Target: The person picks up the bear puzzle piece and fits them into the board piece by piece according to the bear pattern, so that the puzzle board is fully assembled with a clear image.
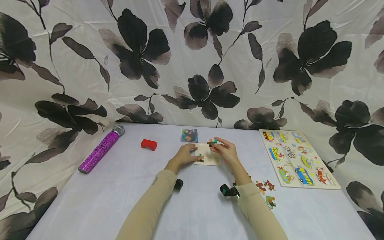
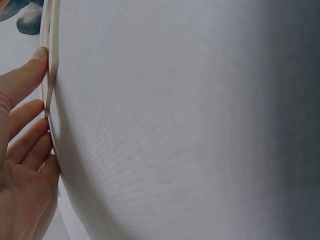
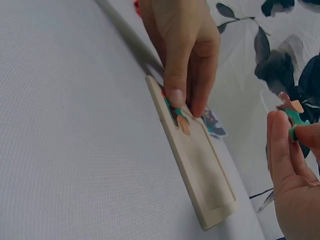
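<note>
A small wooden puzzle tray (image 1: 213, 160) lies in front of me, its recess mostly bare wood. One jigsaw piece (image 1: 201, 159) sits in its near left corner. My left hand (image 1: 184, 154) holds the tray at its left side, thumb over the fitted piece and fingers at the far rim, as the right wrist view shows. Above the tray's far right corner, my right hand (image 1: 227, 151) pinches a green, orange and brown jigsaw piece (image 3: 292, 114) between thumb and fingers, raised off the tray.
Loose jigsaw pieces (image 1: 270, 201) lie by my right forearm, partly hidden under it. Behind the tray is a picture card (image 1: 189, 135). Leftward are a red block (image 1: 148, 144) and a purple glitter microphone (image 1: 100, 150). A vehicle puzzle board (image 1: 295, 160) lies at right.
</note>
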A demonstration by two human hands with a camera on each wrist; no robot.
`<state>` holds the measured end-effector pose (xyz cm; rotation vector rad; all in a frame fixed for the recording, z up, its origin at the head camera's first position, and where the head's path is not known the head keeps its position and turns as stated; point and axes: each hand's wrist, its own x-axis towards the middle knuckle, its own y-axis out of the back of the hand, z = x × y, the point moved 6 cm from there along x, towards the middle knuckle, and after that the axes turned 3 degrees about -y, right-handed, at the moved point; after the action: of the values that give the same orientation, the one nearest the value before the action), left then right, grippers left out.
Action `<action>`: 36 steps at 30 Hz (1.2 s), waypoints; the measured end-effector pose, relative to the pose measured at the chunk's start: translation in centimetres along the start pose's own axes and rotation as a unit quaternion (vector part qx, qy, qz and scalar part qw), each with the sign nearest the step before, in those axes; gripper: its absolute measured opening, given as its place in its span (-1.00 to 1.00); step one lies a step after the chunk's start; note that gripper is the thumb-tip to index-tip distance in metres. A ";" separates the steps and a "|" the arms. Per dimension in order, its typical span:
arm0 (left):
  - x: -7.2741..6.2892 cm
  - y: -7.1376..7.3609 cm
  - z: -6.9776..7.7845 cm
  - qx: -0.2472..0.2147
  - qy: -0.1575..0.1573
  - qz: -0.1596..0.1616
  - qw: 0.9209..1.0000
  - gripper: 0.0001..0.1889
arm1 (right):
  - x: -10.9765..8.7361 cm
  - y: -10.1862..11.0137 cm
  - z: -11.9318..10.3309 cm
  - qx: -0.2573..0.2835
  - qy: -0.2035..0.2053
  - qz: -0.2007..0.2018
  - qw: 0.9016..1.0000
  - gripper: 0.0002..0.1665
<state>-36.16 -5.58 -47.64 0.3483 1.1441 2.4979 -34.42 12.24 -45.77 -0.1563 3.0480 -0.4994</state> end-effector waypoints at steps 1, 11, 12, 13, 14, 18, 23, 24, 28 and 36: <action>0.0 0.0 0.0 0.000 -0.001 0.000 1.000 -0.46 | 0.0 0.0 0.0 0.000 -0.001 0.001 1.000 -0.49; 0.1 -0.1 -0.2 0.003 0.001 0.006 1.000 -0.46 | 0.2 -0.3 -0.3 0.001 0.017 0.013 1.000 -0.63; 0.1 -0.1 -0.2 0.004 0.000 0.007 1.000 -0.46 | 0.2 -0.3 -0.3 0.002 0.016 0.017 1.000 -0.68; 0.2 -0.1 -0.2 0.002 0.001 0.007 1.000 -0.46 | 0.3 -0.3 -0.2 0.003 0.015 0.020 1.000 -0.72; 0.1 -0.1 -0.2 0.002 0.001 0.007 1.000 -0.46 | 0.4 -0.3 -0.2 0.003 0.013 0.022 1.000 -0.71; 0.0 -0.1 -0.1 0.002 -0.002 0.005 1.000 -0.47 | 0.5 -0.4 0.1 -0.018 0.008 0.013 1.000 -0.55; 0.0 -0.1 0.0 0.002 -0.003 0.004 1.000 -0.47 | 0.5 -0.4 0.2 -0.056 0.008 0.026 0.998 -0.60; 0.0 -0.1 0.0 0.002 0.000 0.003 1.000 -0.47 | 0.5 -0.3 0.3 -0.067 0.006 0.038 0.997 -0.64; 0.0 -0.1 -0.1 0.003 0.008 0.000 1.000 -0.47 | 0.8 0.3 0.6 -0.074 -0.009 0.099 0.992 -0.84; 0.1 -0.1 -0.1 0.004 0.003 0.002 1.000 -0.46 | 1.2 -0.2 0.8 0.018 -0.029 0.064 0.997 -0.46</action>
<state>-36.25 -5.54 -47.79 0.3452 1.1578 2.4999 -35.53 11.69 -46.55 0.0252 2.9653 -0.5290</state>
